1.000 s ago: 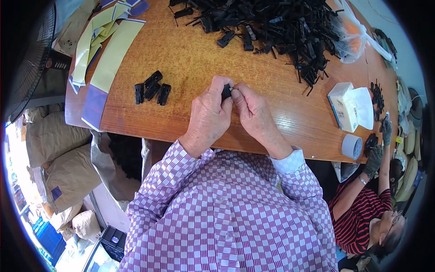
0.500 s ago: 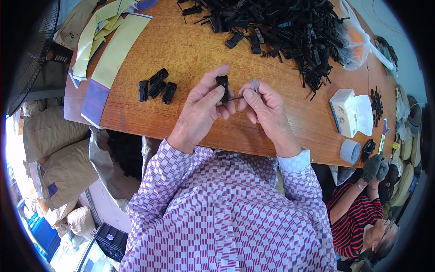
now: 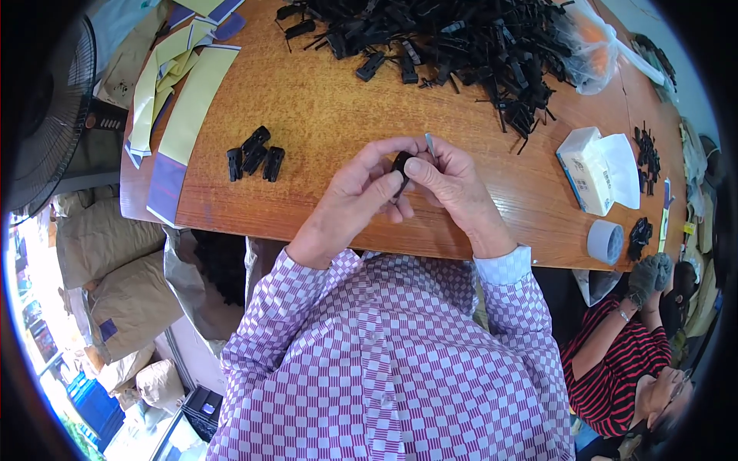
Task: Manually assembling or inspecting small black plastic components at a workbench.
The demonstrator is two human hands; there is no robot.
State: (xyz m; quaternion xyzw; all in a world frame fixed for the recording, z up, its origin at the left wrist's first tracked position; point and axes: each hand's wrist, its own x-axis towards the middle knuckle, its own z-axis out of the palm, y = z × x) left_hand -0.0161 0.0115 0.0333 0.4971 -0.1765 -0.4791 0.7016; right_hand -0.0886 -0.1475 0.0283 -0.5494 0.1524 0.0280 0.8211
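Over the near edge of the table, both hands meet around a small black plastic part [image 3: 400, 162]. My left hand [image 3: 355, 192] pinches it between thumb and fingers, which cover most of it. My right hand [image 3: 453, 184] is closed, its thumb pressed on the same part. Out of the right fingers sticks a thin grey metal blade [image 3: 430, 143]; the rest of this tool is hidden in the hand. To the left, several similar black parts [image 3: 254, 154] lie in a small group. A large heap of black parts with thin stems [image 3: 461, 46] covers the far side.
Yellow and purple paper strips [image 3: 192, 115] lie at the left by a fan [image 3: 54, 107]. To the right are a tissue pack [image 3: 588, 173], a tape roll [image 3: 605, 241], a plastic bag [image 3: 596, 61] and thin black scraps [image 3: 647, 157]. A co-worker's gloved hands [image 3: 649, 278] are at the right edge.
My hands have come together; the right thumb, apart from the black part before, now presses on it. The thin dark stem between the hands no longer shows. The whole view has shifted slightly.
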